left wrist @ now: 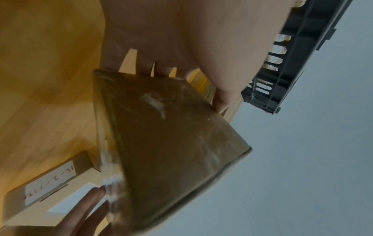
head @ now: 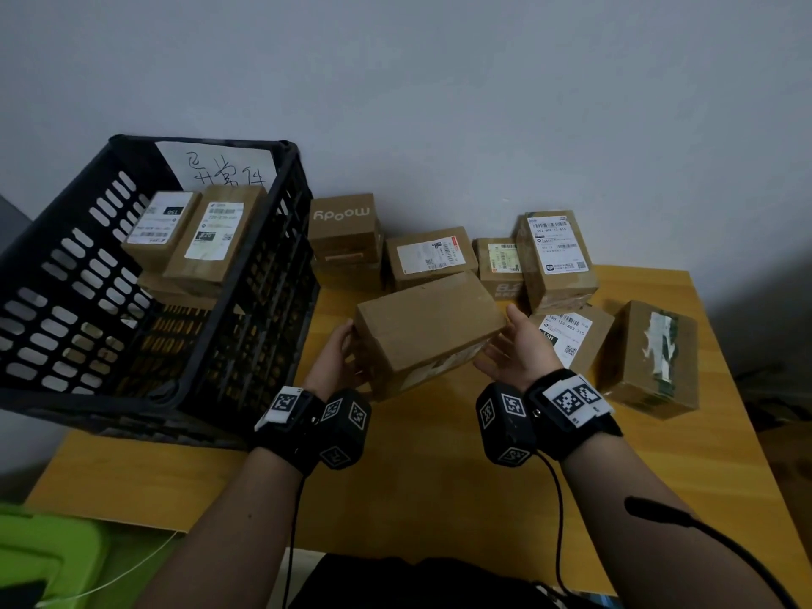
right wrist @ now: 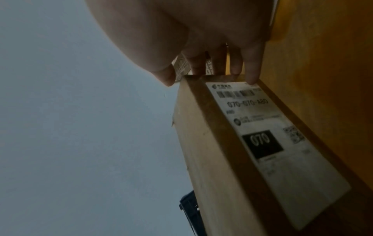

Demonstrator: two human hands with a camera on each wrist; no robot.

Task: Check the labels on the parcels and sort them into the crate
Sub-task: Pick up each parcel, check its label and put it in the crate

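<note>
**Operator:** While both hands carry it, the parcel (head: 428, 329) sits in the air over the middle of the desk (head: 417, 476), tilted, just right of the crate (head: 246, 274) at the left edge. My left hand (head: 338, 356) has its fingers (left wrist: 141, 63) wrapped round the left end; my right hand (head: 514, 349) cups the right end, fingers (right wrist: 252, 70) curled on the label side.

**Spotter:** Can you read the label?

**Operator:** Only from the right wrist view. The label (right wrist: 268, 135) faces down and toward me and shows "070". From the head view I see bare cardboard on top.

**Spotter:** What worries you?

**Operator:** Three things, I'd say. The grip is on the two ends only, so if either hand loosens while I turn the box it could drop onto the unsorted parcels (head: 430, 257) along the back edge and scatter them. The crate wall stands high; a low swing left would clip its rim. And two boxes (head: 193, 237) already lie stacked inside toward the far side, so a careless drop could topple them.
</note>
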